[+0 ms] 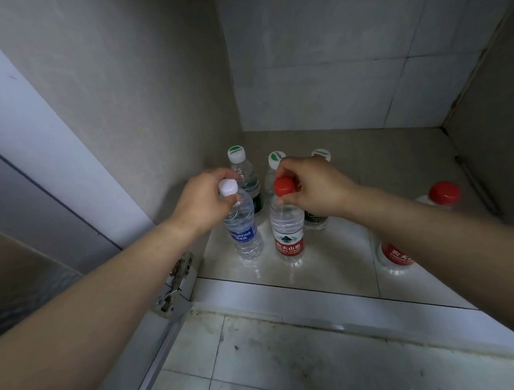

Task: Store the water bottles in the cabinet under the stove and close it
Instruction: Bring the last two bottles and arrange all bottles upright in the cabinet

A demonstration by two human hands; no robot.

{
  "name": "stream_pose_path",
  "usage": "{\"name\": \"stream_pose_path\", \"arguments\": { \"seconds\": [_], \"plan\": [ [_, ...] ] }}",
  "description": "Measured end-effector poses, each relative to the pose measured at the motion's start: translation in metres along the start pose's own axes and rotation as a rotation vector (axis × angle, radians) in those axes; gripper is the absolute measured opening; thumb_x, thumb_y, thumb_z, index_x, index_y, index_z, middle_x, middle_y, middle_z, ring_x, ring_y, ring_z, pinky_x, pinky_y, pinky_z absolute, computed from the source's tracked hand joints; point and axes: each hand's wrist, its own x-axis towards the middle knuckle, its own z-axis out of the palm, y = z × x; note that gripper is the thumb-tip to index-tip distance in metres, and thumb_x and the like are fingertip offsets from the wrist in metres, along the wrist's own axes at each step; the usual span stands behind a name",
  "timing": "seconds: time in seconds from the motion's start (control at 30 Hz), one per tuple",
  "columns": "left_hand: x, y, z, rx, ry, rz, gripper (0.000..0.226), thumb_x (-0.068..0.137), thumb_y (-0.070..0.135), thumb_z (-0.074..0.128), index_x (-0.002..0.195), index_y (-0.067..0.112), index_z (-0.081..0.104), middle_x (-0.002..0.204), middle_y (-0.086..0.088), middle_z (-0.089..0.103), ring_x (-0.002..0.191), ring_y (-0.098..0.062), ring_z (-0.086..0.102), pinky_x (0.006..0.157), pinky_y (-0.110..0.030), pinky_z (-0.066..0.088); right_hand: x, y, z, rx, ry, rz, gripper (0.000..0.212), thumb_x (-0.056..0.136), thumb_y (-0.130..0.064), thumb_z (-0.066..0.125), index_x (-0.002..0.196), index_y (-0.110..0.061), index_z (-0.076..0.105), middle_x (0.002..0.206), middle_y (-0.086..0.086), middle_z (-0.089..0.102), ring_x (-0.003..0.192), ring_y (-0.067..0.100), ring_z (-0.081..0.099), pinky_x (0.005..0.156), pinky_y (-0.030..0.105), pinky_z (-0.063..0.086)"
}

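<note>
Inside the open cabinet point(325, 242), my left hand point(203, 200) grips the neck of a white-capped, blue-labelled water bottle point(242, 228). Beside it, my right hand point(314, 186) grips the neck of a red-capped, red-labelled bottle point(288, 231). Both bottles stand upright on the tiled cabinet floor near its front. Behind them stand three bottles with white-and-green caps point(236, 154), partly hidden by my hands. Another red-capped bottle point(444, 192) stands to the right, mostly hidden by my right forearm.
The cabinet's left wall point(146, 111) runs close to the blue-labelled bottle. A metal door hinge point(177, 283) sits at the front left corner, with the open door's edge point(35, 139) on the left. A raised sill point(313, 304) fronts the cabinet above the dirty floor tiles point(286, 355).
</note>
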Motion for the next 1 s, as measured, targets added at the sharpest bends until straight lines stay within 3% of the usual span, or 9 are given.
{"name": "stream_pose_path", "arguments": {
  "seconds": [0.43,0.57,0.7,0.83,1.0],
  "plan": [
    [0.0,0.001,0.004,-0.019,0.035,0.03,0.034,0.082,0.012,0.067,0.115,0.016,0.063,0.116,-0.006,0.062,0.093,-0.021,0.057,0.076,-0.022,0.037,0.0,-0.006,0.008,-0.024,-0.007,-0.027,0.037,0.072,-0.022,0.077,0.102,-0.019,0.057,0.1,0.006,0.064,0.089,0.022,0.059,0.079,0.035,0.051],
    [0.0,0.001,0.002,0.02,0.0,0.045,0.034,0.082,0.011,0.065,0.115,0.017,0.061,0.118,-0.008,0.06,0.102,-0.024,0.057,0.08,-0.025,0.038,-0.005,-0.005,0.005,-0.013,0.005,-0.024,0.037,0.072,-0.021,0.077,0.103,-0.017,0.057,0.099,0.004,0.064,0.085,0.018,0.057,0.075,0.029,0.048],
    [-0.002,0.004,-0.001,0.091,-0.021,0.091,0.036,0.079,0.01,0.068,0.115,0.014,0.061,0.118,-0.01,0.058,0.104,-0.027,0.057,0.083,-0.026,0.04,-0.01,-0.005,0.0,0.036,-0.009,-0.034,0.041,0.071,-0.026,0.079,0.106,-0.017,0.06,0.1,0.003,0.065,0.086,0.015,0.059,0.078,0.032,0.051],
    [-0.002,0.022,-0.007,0.098,0.014,0.205,0.04,0.078,0.016,0.071,0.117,0.014,0.06,0.121,-0.008,0.058,0.112,-0.023,0.054,0.09,-0.024,0.037,-0.024,0.007,-0.023,-0.036,0.027,-0.04,0.052,0.072,-0.032,0.077,0.118,-0.016,0.058,0.11,0.002,0.063,0.089,0.009,0.053,0.075,0.02,0.038],
    [-0.002,0.053,0.005,0.045,-0.051,0.321,0.032,0.084,0.029,0.065,0.114,0.017,0.061,0.11,-0.002,0.062,0.101,-0.018,0.057,0.085,-0.029,0.044,-0.064,0.05,-0.072,-0.242,0.006,0.082,0.048,0.077,-0.033,0.073,0.118,-0.014,0.058,0.117,0.007,0.063,0.104,0.02,0.057,0.08,0.021,0.038]
  ]
}}
